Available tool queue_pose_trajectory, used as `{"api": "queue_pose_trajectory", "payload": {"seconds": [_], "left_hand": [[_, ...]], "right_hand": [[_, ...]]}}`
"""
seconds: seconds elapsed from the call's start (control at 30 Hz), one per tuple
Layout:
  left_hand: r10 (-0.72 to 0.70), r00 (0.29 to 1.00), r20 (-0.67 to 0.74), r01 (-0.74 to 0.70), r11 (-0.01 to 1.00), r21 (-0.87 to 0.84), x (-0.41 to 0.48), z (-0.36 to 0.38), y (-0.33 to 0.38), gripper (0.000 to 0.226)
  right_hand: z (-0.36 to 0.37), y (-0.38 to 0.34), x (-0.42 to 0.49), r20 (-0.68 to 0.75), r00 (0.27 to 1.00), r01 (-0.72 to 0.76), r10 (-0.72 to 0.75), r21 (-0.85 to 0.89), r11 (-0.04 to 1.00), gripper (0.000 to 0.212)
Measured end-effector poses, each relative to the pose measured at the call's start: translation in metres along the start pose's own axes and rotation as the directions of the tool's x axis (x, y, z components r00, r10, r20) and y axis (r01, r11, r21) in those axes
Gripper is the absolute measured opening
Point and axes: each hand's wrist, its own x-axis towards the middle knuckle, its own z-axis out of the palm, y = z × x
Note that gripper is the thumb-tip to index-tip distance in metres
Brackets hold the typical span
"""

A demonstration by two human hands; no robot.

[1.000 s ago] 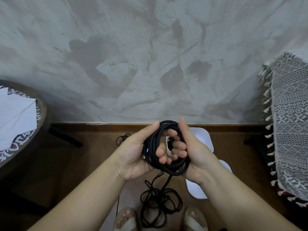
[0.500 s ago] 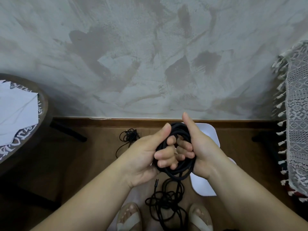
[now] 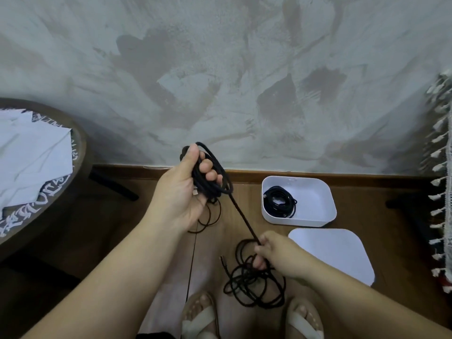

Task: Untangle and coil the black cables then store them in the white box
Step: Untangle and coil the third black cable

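Note:
My left hand (image 3: 182, 192) grips a coil of black cable (image 3: 212, 178) held up in front of the wall base. From that coil a taut strand runs down and right to my right hand (image 3: 274, 253), which pinches it low above the floor. Below that hand the loose tail of the cable (image 3: 254, 282) lies in a tangle between my sandalled feet. The open white box (image 3: 315, 199) sits on the floor to the right, with one coiled black cable (image 3: 280, 201) inside at its left end. A thin black cable (image 3: 208, 216) lies on the floor behind my left hand, partly hidden.
The white box lid (image 3: 335, 253) lies flat in front of the box. A round dark table (image 3: 49, 199) with white papers stands at the left. A fringed lace cloth (image 3: 440, 167) hangs at the right edge. The grey wall and wooden skirting close the far side.
My hands have parted: the right one let go of the coil, dropped toward the floor and took hold of the trailing strand. The left keeps the coil. The white box is now uncovered.

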Motion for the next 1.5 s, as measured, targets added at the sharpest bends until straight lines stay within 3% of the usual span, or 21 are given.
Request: {"api": "queue_pose_trajectory", "payload": {"seconds": [0.07,0.13,0.17,0.27,0.33,0.43,0.5,0.6,0.67,0.73,0.87,0.97,1.1,1.2,1.3,1.4,1.5], "left_hand": [[0.129,0.991,-0.037,-0.11,0.939,0.327,-0.001,-0.002,-0.004,0.028],[0.277,0.96,0.03,-0.213,0.663,0.717,-0.003,-0.002,-0.007,0.037],[0.308,0.947,0.092,-0.25,0.526,0.813,-0.003,-0.002,-0.009,0.039],[0.202,0.953,0.227,-0.275,0.25,0.929,-0.002,-0.003,-0.019,0.029],[0.091,0.961,0.262,-0.269,0.069,0.961,-0.002,-0.005,-0.03,0.026],[0.025,0.968,0.248,-0.248,-0.02,0.969,-0.001,-0.008,-0.038,0.026],[-0.087,0.967,0.24,-0.238,0.038,0.971,-0.003,-0.005,-0.037,0.023],[-0.276,0.939,0.207,-0.097,0.364,0.926,-0.008,-0.001,-0.039,0.034],[-0.332,0.917,0.22,-0.024,0.505,0.863,-0.009,0.002,-0.039,0.045],[-0.373,0.895,0.246,0.011,0.569,0.822,-0.01,0.005,-0.036,0.052],[-0.424,0.851,0.31,0.069,0.675,0.735,-0.014,0.007,-0.023,0.025],[-0.384,0.857,0.343,0.121,0.797,0.592,-0.011,0.005,-0.017,0.03],[-0.297,0.891,0.343,0.119,0.882,0.456,-0.009,0.007,-0.007,0.03],[-0.262,0.879,0.398,0.113,0.926,0.361,-0.007,0.004,-0.002,0.025],[-0.215,0.869,0.446,0.105,0.96,0.258,-0.007,0.003,0.004,0.025],[-0.129,0.929,0.347,0.071,0.982,0.175,-0.005,0.003,0.007,0.03],[-0.057,0.991,0.12,0.049,0.997,0.063,0.001,0.001,0.006,0.029]], "right_hand": [[-0.002,-0.007,-0.001,-0.071,0.99,0.107,-0.119,-0.146,0.984,0.021],[-0.006,-0.019,-0.006,-0.054,0.949,0.268,-0.31,-0.378,0.886,0.035],[-0.008,-0.026,-0.009,-0.029,0.919,0.339,-0.394,-0.456,0.823,0.038],[-0.019,-0.043,-0.015,0.019,0.825,0.485,-0.565,-0.537,0.69,0.036],[-0.028,-0.049,-0.019,0.031,0.793,0.527,-0.609,-0.537,0.659,0.029],[-0.037,-0.052,-0.026,-0.026,0.778,0.543,-0.628,-0.477,0.692,0.012],[-0.043,-0.052,-0.03,-0.144,0.765,0.56,-0.627,-0.333,0.759,0.01],[-0.052,-0.053,-0.033,-0.252,0.758,0.564,-0.602,-0.211,0.798,0.024],[-0.056,-0.054,-0.033,-0.3,0.745,0.577,-0.595,-0.158,0.802,0.025],[-0.057,-0.055,-0.034,-0.338,0.74,0.576,-0.582,-0.128,0.807,0.024],[-0.057,-0.056,-0.035,-0.403,0.731,0.557,-0.551,-0.116,0.823,0.02],[-0.06,-0.049,-0.025,-0.441,0.795,0.475,-0.416,0.026,0.88,0.008],[-0.056,-0.034,-0.013,-0.218,0.944,0.287,-0.248,0.171,0.943,0.024],[-0.04,-0.031,-0.008,-0.061,0.97,0.242,-0.236,0.148,0.959,0.035],[-0.025,-0.028,-0.002,-0.017,0.977,0.214,-0.213,0.094,0.972,0.032],[-0.02,-0.022,0.002,-0.018,0.99,0.142,-0.141,0.081,0.987,0.018],[-0.019,-0.022,0.002,-0.004,0.992,0.123,-0.123,0.024,0.992,0.025]]}}
